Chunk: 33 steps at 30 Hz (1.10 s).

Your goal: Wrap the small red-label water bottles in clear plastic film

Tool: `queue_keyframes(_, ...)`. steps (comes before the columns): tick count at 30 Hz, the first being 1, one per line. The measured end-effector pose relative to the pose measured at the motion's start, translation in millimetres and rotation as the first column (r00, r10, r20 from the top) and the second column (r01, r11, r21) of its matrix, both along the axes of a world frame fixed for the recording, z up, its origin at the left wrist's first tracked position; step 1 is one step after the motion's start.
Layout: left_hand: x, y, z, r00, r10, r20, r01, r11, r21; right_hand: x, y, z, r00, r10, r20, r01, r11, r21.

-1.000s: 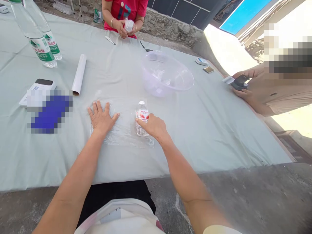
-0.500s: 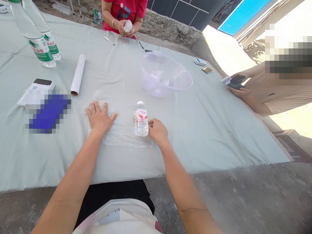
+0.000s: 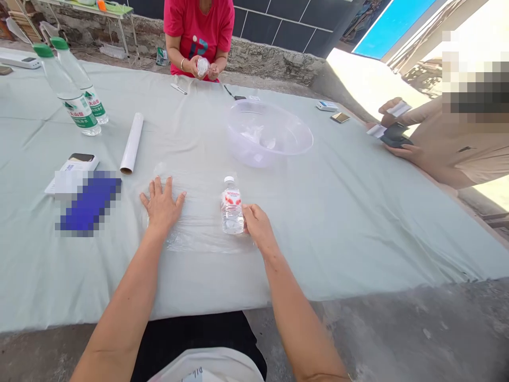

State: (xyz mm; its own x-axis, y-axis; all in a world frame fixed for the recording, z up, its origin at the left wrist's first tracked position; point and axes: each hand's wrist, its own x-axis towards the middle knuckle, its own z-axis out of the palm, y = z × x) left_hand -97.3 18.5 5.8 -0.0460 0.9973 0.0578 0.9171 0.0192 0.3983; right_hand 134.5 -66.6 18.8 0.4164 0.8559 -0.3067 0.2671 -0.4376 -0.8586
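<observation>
A sheet of clear plastic film (image 3: 199, 237) lies spread on the cloth-covered table. My left hand (image 3: 162, 206) presses flat on its left part, fingers spread. Near the film's right end lies a small clear water bottle (image 3: 232, 212), white cap pointing away from me, with a red-and-white label. My right hand (image 3: 259, 227) is closed at the bottle's right side, its thumb against the bottle's edge. It seems to pinch the film's right edge there; its fingertips are partly hidden.
Beyond the film stands a translucent purple basin (image 3: 270, 157) with crumpled plastic inside. A roll of film (image 3: 132, 143), two tall bottles (image 3: 81, 114) and a white device (image 3: 73, 165) are to the left. Across the table, a person in a red shirt (image 3: 199, 32) handles a wrapped item; another person sits right.
My right thumb has come up against the bottle's side. The left hand stays flat on the film. My view has tilted up slightly; the person at right has raised a hand.
</observation>
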Motion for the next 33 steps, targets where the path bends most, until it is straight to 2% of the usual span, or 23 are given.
queue_keyframes(6,-6.1,2.3,5.3,0.992,0.077,0.101,-0.082,0.995,0.052,-26.9,-12.0,2.9,0.975,-0.029,0.222,0.016,0.998,0.06)
queue_keyframes(9,-10.4,3.3,12.9,0.985,0.112,0.133,-0.131,0.982,0.137,-36.2,-12.7,3.1,0.955,-0.054,0.292,0.025,0.995,0.101)
queue_keyframes(12,-13.1,0.7,28.3,0.974,0.162,0.159,-0.199,0.947,0.254,-39.4,-11.8,2.2,0.941,-0.073,0.331,0.025,0.989,0.149)
queue_keyframes(14,-9.3,-7.2,45.9,0.969,0.141,0.202,-0.205,0.917,0.341,-39.2,-11.4,1.4,0.932,-0.07,0.355,0.009,0.985,0.171)
queue_keyframes(16,2.7,-20.7,68.4,0.964,0.02,0.265,-0.131,0.903,0.41,-38.4,-11.7,0.8,0.925,-0.057,0.375,-0.014,0.983,0.184)
queue_keyframes(18,23.8,-36.2,90.5,0.925,-0.187,0.33,0.037,0.911,0.412,-38.0,-12.7,0.2,0.92,-0.052,0.389,-0.032,0.978,0.207)
queue_keyframes(20,50.8,-47.4,104.8,0.826,-0.43,0.363,0.291,0.879,0.378,-38.1,-14.1,-0.1,0.912,-0.051,0.408,-0.05,0.971,0.234)
queue_keyframes(21,64.7,-50.0,107.0,0.748,-0.55,0.372,0.443,0.83,0.338,-38.4,-14.9,-0.1,0.905,-0.048,0.422,-0.062,0.968,0.243)
queue_keyframes(23,89.4,-48.9,101.4,0.596,-0.698,0.397,0.678,0.702,0.217,-39.2,-16.6,-0.1,0.891,-0.028,0.453,-0.097,0.963,0.25)
queue_keyframes(24,98.9,-45.9,94.7,0.561,-0.719,0.409,0.735,0.66,0.152,-39.5,-17.4,-0.1,0.886,-0.02,0.463,-0.109,0.962,0.251)
queue_keyframes(25,106.3,-41.9,86.7,0.564,-0.715,0.413,0.753,0.651,0.1,-39.8,-18.1,-0.1,0.883,-0.016,0.468,-0.117,0.96,0.253)
queue_keyframes(27,114.3,-32.8,71.3,0.612,-0.682,0.399,0.73,0.682,0.046,-40.2,-19.4,-0.5,0.883,-0.022,0.47,-0.123,0.953,0.275)
queue_keyframes(29,115.0,-23.4,61.9,0.645,-0.67,0.369,0.701,0.71,0.065,-40.3,-20.3,-1.5,0.883,-0.031,0.469,-0.133,0.94,0.314)
queue_keyframes(31,110.8,-12.9,59.7,0.664,-0.675,0.32,0.677,0.725,0.124,-40.0,-20.7,-3.2,0.885,-0.038,0.464,-0.141,0.928,0.346)
queue_keyframes(33,103.0,-0.9,61.0,0.726,-0.646,0.237,0.62,0.763,0.181,-39.1,-20.8,-5.3,0.893,-0.05,0.448,-0.125,0.927,0.353)
